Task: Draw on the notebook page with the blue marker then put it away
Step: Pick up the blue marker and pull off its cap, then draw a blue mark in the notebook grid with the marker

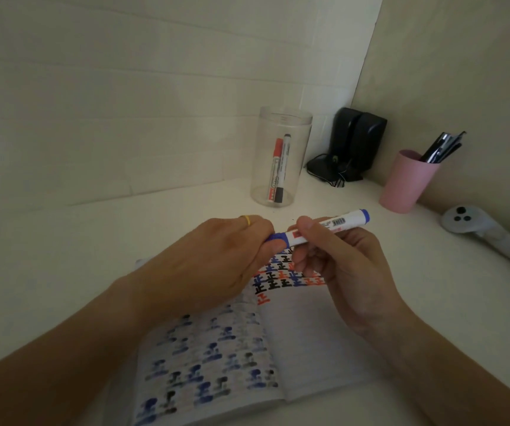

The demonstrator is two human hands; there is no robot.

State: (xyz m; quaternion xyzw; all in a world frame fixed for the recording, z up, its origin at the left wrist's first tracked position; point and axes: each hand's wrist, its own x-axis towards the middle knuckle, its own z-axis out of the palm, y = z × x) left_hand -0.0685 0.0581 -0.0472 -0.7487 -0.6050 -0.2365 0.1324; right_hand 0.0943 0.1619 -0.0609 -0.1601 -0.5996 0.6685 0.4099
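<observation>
The blue marker (pixel 329 226) is held level above the open notebook (pixel 309 333). My right hand (pixel 339 265) grips its white barrel near the middle. My left hand (pixel 213 259), with a yellow ring on one finger, is closed around the blue cap at the marker's left end. The cap still touches the barrel. The notebook's right page carries rows of black, blue and red marks at its top; its left page shows faded blue and black marks. My hands hide part of the upper page.
A clear plastic jar (pixel 281 158) holding a red and a black marker stands behind the notebook. A pink cup (pixel 407 182) with pens, black speakers (pixel 355 142) and a white controller (pixel 475 229) sit at the right by the wall.
</observation>
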